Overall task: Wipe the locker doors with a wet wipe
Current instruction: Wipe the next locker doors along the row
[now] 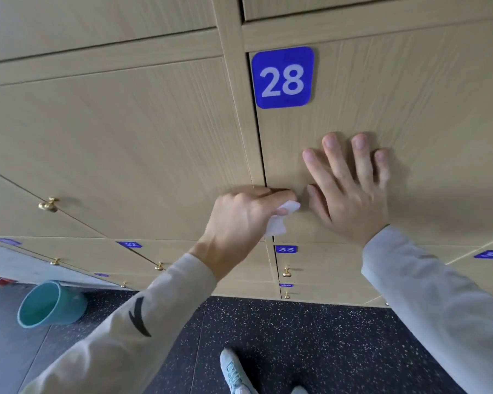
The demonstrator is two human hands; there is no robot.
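Left hand (241, 220) is clenched around a crumpled white wet wipe (279, 220) — knuckles against the left edge of locker door 28 (396, 103), right at the dark vertical gap between it and the neighbouring door (125, 137). Part of the wipe pokes out past the fingers toward the right, another bit hangs below the palm. Right hand (350, 189) is released, fingers straight and spread, palm flat on door 28 just right of the left hand, grasping nothing. Blue number plate 28 (283, 77) sits at the door's upper-left corner, above both hands. Doors are pale wood-grain; a brass knob (49, 205) shows on the neighbouring door to the left. Lower row carries blue plates 32 (131, 244) and 33 (286, 249), small brass knobs under them. Teal bucket (52, 304) stands on the dark speckled floor (325, 336) at left, close to the locker base. Light-coloured shoe (234, 371) at bottom centre — both sleeves are pale.
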